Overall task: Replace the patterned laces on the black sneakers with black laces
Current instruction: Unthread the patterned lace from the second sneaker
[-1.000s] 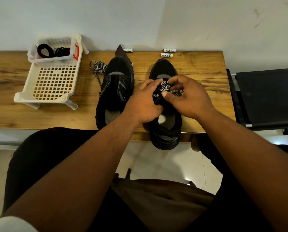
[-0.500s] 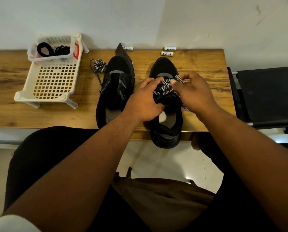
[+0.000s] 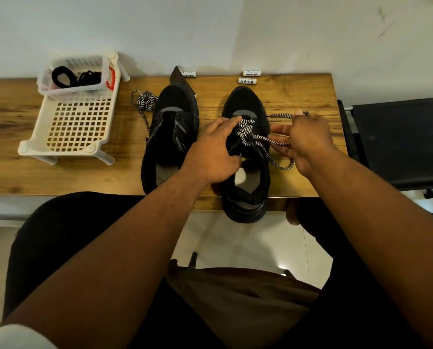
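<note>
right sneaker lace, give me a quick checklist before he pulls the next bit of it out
1. Left hand steadying the right sneaker: ok, it rests on the shoe's inner side.
2. Right hand has the patterned lace: ok, a strand is pinched and drawn out to the right.
3. Lace free of the eyelets: not ok, several crossings remain threaded.
4. Shoe fully on the table: not ok, its heel overhangs the near edge.
5. Black laces ready: ok, in the clear tub on the white rack.
6. Knots in the lace: cannot tell.
</note>
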`<action>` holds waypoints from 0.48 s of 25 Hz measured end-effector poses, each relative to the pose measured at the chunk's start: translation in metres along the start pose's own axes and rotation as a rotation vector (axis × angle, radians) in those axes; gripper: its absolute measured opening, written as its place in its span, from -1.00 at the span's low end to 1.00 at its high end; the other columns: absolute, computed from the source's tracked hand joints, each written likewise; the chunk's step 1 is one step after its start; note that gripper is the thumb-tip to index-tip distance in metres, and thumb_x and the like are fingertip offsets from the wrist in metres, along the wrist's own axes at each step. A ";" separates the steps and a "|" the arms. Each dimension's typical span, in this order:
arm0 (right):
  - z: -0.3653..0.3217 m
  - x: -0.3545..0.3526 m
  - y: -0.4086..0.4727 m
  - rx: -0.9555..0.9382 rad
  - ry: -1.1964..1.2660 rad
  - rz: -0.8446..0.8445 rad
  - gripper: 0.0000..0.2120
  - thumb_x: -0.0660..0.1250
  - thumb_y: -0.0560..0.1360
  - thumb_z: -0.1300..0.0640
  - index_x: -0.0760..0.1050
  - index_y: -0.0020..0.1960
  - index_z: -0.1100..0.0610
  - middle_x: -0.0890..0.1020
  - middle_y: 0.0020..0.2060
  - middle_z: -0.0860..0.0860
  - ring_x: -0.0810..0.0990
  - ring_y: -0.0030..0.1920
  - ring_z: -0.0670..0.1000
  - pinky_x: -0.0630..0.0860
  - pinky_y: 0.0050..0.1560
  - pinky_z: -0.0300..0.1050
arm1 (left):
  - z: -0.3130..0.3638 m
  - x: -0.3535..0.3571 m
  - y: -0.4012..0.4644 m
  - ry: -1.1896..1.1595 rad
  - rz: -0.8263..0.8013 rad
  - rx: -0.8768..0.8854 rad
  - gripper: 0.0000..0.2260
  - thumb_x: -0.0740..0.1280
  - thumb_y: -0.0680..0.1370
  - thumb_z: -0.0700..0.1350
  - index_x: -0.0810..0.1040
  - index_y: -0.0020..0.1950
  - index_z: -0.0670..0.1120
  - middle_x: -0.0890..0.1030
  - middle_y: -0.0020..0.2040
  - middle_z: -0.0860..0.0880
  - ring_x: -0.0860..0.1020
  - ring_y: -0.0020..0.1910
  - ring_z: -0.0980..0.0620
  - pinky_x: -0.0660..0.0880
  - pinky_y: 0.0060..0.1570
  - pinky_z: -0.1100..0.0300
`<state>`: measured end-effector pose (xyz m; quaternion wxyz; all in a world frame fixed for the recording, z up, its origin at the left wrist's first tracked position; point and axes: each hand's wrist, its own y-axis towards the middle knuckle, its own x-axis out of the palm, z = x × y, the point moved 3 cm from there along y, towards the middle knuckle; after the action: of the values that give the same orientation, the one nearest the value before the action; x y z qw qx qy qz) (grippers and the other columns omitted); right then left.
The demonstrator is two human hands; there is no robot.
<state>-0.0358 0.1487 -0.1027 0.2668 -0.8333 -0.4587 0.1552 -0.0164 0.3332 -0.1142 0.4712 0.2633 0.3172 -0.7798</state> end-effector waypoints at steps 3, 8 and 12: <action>0.002 -0.009 0.013 -0.089 -0.300 0.138 -0.73 0.27 0.64 0.03 0.43 0.30 0.09 0.66 0.16 0.11 0.65 0.06 0.06 0.59 -0.01 -0.02 | 0.005 0.001 -0.006 0.160 0.117 0.045 -0.26 0.48 0.48 -0.03 0.25 0.62 0.13 0.31 0.56 0.05 0.37 0.49 -0.02 0.44 0.38 0.02; -0.020 0.002 -0.009 -0.508 -0.984 0.035 -0.41 0.48 0.40 0.00 0.42 0.40 -0.05 0.43 0.39 0.03 0.44 0.39 0.09 0.46 0.32 0.18 | 0.019 0.003 -0.012 0.346 0.348 0.237 -0.54 0.47 0.51 -0.03 0.55 0.41 0.05 0.51 0.41 0.03 0.48 0.36 -0.06 0.50 0.20 0.06; -0.021 0.019 -0.037 -0.591 -1.285 -0.305 -0.83 0.48 0.36 0.09 0.54 -0.09 0.03 0.59 -0.17 -0.06 0.57 -0.12 -0.01 0.54 -0.17 -0.07 | 0.023 0.010 -0.012 0.399 0.375 0.293 -0.77 0.43 0.51 -0.07 0.65 0.16 0.02 0.62 0.14 0.07 0.54 0.13 -0.03 0.58 -0.04 0.08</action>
<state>-0.0404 0.1751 -0.0642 -0.2734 -0.5413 -0.6589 0.4450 -0.0341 0.3146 -0.1028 0.4923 0.5305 0.2334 -0.6495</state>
